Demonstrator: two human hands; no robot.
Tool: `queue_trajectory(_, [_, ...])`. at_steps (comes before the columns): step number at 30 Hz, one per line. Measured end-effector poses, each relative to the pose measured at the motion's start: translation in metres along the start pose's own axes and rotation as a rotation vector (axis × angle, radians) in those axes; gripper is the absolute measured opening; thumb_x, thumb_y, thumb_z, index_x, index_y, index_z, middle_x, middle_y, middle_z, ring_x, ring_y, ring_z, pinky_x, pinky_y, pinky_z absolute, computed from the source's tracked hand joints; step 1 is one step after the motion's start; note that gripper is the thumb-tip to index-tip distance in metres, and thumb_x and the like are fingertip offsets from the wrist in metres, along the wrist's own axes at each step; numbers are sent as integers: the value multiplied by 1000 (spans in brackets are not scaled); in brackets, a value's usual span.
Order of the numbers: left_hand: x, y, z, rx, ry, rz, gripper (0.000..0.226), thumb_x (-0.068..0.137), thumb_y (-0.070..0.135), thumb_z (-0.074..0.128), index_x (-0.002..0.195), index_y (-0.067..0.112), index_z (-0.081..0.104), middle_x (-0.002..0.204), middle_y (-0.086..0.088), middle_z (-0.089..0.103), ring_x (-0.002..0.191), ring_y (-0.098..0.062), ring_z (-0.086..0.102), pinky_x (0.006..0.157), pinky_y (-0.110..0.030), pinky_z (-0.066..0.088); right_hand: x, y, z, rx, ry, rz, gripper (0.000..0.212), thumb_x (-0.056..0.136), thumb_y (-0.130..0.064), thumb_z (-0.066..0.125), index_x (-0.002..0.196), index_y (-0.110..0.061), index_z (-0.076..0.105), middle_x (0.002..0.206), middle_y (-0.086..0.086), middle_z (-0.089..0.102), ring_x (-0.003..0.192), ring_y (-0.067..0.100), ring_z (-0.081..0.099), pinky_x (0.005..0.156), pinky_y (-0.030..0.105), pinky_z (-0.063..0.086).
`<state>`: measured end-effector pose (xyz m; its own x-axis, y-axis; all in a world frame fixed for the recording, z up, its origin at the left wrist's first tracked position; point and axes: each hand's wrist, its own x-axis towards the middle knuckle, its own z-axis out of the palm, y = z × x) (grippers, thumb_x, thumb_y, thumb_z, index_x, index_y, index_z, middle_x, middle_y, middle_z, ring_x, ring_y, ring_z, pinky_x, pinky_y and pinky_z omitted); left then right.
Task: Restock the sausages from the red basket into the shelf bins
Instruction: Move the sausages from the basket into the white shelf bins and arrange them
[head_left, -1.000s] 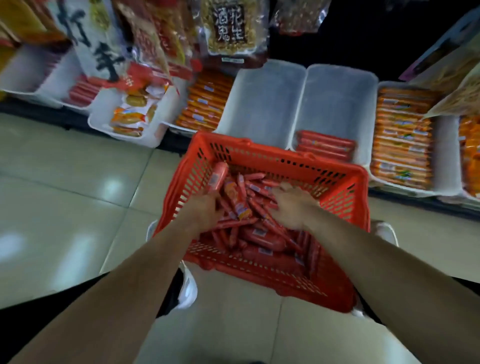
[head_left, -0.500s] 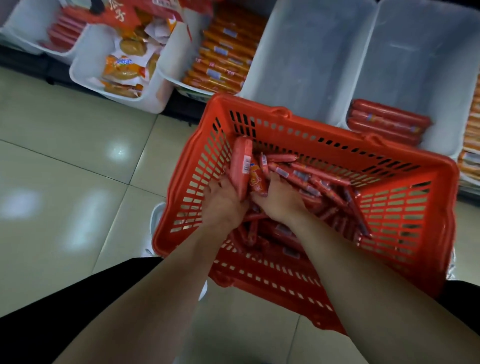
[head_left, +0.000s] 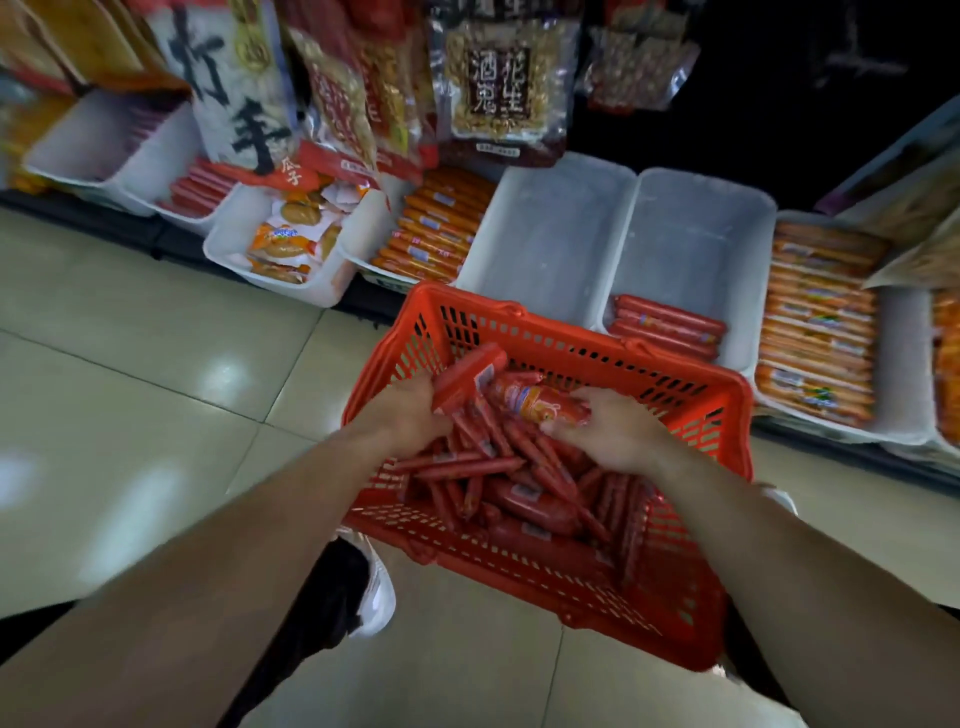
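Sausages (head_left: 511, 464) — loose in red basket (head_left: 524, 578)

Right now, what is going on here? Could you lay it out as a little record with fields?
Place: shop aisle with white bins low on the shelf
Basket: red basket, full of loose red sausages
Left hand: left hand grips a thick red sausage
Right hand: right hand holds a fat labelled sausage
Bin ahead: middle bin, no stock visible
Bin beside it: right bin, a few stacked red sausages at its front
Further bins: orange sausages
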<state>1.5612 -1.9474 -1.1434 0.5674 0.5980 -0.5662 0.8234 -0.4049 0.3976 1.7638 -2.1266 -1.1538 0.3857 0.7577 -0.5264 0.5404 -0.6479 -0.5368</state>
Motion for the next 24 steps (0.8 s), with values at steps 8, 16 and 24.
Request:
queue_trajectory(8, [-31,23,-111,19,113,151,36,87,35,71,112,18,52,93,-3,59,84,-18,54,57,-25,41,-17,-16,-81,156,266,-33,59,78,-62,65,123,-23,61,97,1,70,84,24,67,78,39,55])
queue_trajectory(16, [9,23,-110,-28,133,173,43,86,36,72,121,19,53,101,-4,65,90,-23,64,78,-36,50,67,-30,-74,219,322,156,44,92,-43,57,122,-12,51,108,14,64,92,33,61,77,35,45])
queue_trajectory(24, [67,28,-95,-83,214,112,30,93,33,66,111,18,49,83,9,52,73,-1,47,62,-27,39,153,-49,-71,286,495,231,45,100,-36,51,132,-6,40,128,25,57,114,43,57,84,39,44])
